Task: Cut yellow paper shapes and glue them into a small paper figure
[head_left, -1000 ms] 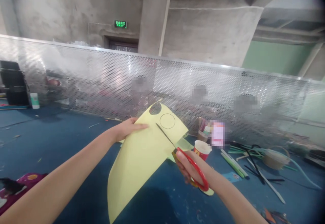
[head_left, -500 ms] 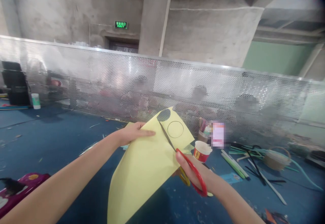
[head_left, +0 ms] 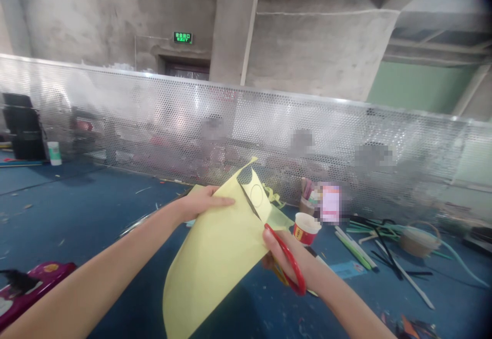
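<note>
One left hand (head_left: 205,200) pinches a curved pale-yellow paper sheet (head_left: 213,247); the right hand (head_left: 299,254) grips red-handled metal scissors (head_left: 291,257). Thin black linework forms a circle (head_left: 257,195) on the sheet.

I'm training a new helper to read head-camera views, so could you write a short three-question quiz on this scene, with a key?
1. Multiple choice: what does the right hand hold?
a) a pencil
b) scissors
c) a ruler

2. True or false: the circle drawn on the yellow paper has been cut free.

3. Fill in: in the picture, the red-and-white cup stands to the ____ of the yellow paper.

Key:
1. b
2. False; its outline sits whole on the paper.
3. right
</note>
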{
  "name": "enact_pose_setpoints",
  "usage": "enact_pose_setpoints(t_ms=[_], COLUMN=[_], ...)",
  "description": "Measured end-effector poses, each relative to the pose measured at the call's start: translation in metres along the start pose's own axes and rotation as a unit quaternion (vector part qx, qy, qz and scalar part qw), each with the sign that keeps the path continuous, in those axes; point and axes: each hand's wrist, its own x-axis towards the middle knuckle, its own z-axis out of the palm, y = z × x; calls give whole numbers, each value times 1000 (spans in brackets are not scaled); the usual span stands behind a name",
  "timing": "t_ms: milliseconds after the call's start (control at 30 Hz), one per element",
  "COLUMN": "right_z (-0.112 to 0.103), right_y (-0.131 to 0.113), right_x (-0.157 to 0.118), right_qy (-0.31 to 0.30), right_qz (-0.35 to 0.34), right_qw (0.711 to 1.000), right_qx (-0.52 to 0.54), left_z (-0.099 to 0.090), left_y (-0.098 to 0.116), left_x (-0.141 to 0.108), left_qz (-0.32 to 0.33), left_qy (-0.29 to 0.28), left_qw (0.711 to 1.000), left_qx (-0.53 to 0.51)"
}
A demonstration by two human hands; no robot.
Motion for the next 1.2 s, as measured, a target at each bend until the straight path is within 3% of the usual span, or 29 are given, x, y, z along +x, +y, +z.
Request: enact_pose_setpoints(t_ms=[200,367,500,600,667,800,900,1000,1200], right_z=[1,9,13,3,-7,-22,-24,-22,-32], right_y=[-2,3,14,26,35,48,51,53,69], right_x=[2,10,16,16,14,6,4,10,29], right_qy=[-3,28,2,-2,-19,-111,-147,-145,93], right_qz=[-5,96,130,141,154,162,134,107,120], right_qw=[1000,990,978,986,987,976,966,956,963], right_qx=[11,95,160,94,39,91,164,230,222], left_z=[1,2,-19,-50,-70,-84,-65,-28,48], left_y=[-5,-10,-12,-16,-24,-49,-64,-71,-86], left_x=[1,2,5,9,12,16,26,47,102], left_qz=[9,-2,-32,-38,-13,1,41,74,101], left_qy=[-31,-31,-46,14,113,223,257,219,101], left_qw=[999,998,989,949,871,815,790,798,819], left_qx=[17,48,138,314,479,535,555,557,555])
